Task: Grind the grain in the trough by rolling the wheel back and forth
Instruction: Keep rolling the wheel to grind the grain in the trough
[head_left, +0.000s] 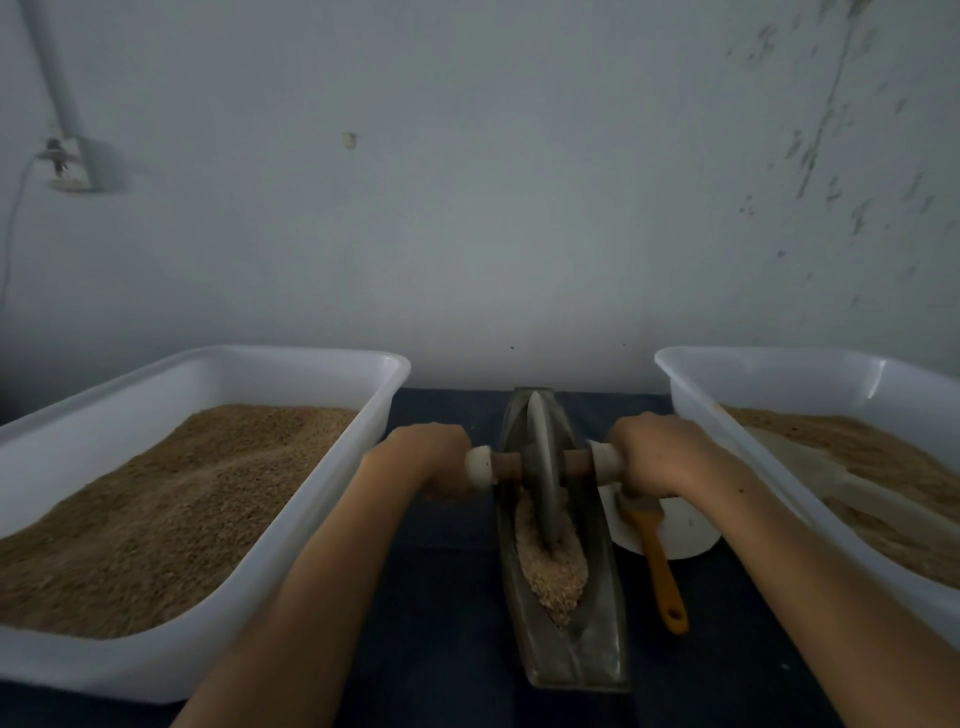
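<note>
wheel (543, 467) standing upright in the trough (597, 639), about the middle to far part of it, rim pressed down into the grain (553, 571) heaped at the near end. looks like stone or metal, so probably heavy and stiff, not fragile, rolling well only along the narrow channel and likely tipping sideways if pushed unevenly. best taken by the axle (576, 464), on the pale caps at both ends, with equal pressure on each side. left hand (431, 457) clenched around the left cap, right hand (657, 454) clenched around the right cap; fingers wrapped under and mostly hidden. grain loose and light, probably creeping up toward the trough's near end and spilling if rolled too hard. trough long, dark, boat-shaped, seemingly heavy enough to stay put on the dark worktop (447, 597). just right of it a brush (657, 556) with yellow handle, lying over a white round dish (685, 530). further out, white tub (291, 358) of grain at left, another white tub (779, 358) at right.
</note>
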